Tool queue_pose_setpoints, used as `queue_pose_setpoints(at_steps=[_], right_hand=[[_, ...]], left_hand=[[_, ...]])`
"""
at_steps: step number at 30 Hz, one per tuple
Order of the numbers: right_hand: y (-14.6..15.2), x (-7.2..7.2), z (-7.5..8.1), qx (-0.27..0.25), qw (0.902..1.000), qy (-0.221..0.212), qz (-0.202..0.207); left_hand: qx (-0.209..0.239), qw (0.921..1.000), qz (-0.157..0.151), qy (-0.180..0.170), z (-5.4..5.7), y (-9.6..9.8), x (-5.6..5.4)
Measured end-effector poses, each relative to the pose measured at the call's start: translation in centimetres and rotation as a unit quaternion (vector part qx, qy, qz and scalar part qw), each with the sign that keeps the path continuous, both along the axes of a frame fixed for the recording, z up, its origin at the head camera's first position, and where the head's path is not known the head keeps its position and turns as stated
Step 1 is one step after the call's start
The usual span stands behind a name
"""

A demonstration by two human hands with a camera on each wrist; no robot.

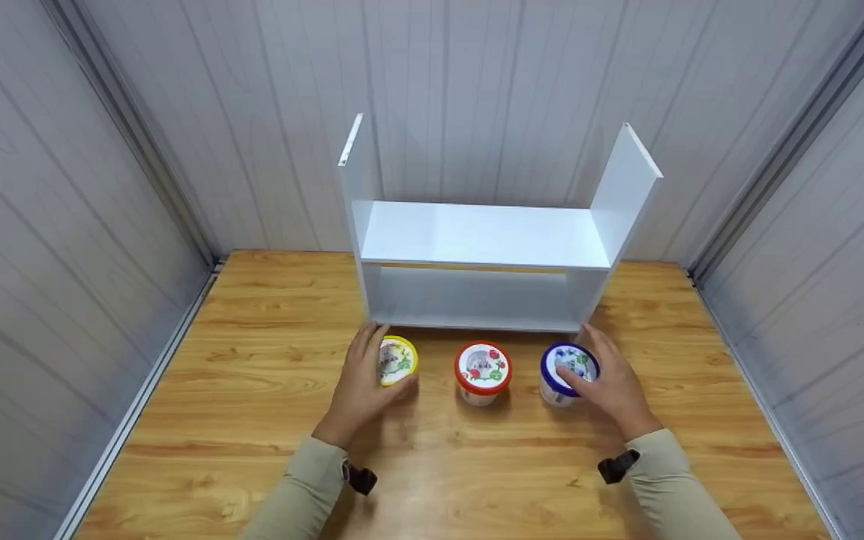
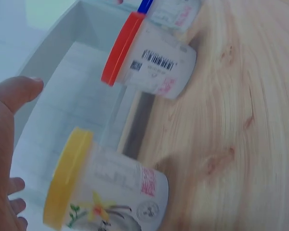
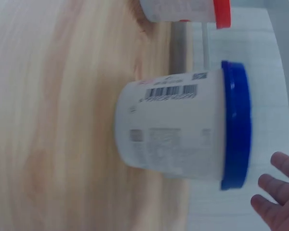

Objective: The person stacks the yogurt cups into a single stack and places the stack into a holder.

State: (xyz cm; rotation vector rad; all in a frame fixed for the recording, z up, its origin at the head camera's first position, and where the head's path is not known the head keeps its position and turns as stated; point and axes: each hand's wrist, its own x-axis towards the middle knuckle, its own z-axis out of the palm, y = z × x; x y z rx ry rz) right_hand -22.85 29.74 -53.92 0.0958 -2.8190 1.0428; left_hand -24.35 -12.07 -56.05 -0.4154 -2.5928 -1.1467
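Three white tubs with coloured lids stand upright on the wooden table: a yellow-lidded tub (image 1: 397, 361), a red-lidded tub (image 1: 483, 369) in the middle and a blue-lidded tub (image 1: 568, 367). My left hand (image 1: 364, 386) hovers around the left side of the yellow lid, thumb and fingers spread. In the left wrist view a gap shows between those fingers (image 2: 17, 202) and the yellow lid (image 2: 67, 178). Over the blue tub's right side is my right hand (image 1: 612, 382), its thumb above the lid in the head view. The right wrist view shows its fingers (image 3: 274, 190) apart from the blue lid (image 3: 237, 125).
Just behind the tubs stands a white shelf unit (image 1: 484, 234) with two levels and tall side panels. Pale panelled walls (image 1: 267, 112) close in the wooden table (image 1: 252, 360) at the back and both sides. Each wrist carries a small black device (image 1: 361, 478).
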Motion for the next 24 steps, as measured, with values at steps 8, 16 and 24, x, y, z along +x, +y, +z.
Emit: queue_pose_setpoints(at_steps=[8, 16, 24], right_hand=[[1.1, 0.4, -2.1, -0.068, 0.9968, -0.029, -0.032], [1.4, 0.4, -4.1, -0.138, 0.9899, -0.019, -0.027], [1.2, 0.7, -5.6, -0.212, 0.9758, -0.038, -0.039]], left_hand=[[0.08, 0.9968, -0.002, -0.008, -2.0, -1.1, 0.3], [0.171, 0.9838, 0.006, -0.055, -3.9, -1.6, 1.1], [0.262, 0.9605, -0.016, -0.092, -5.2, -1.5, 1.1]])
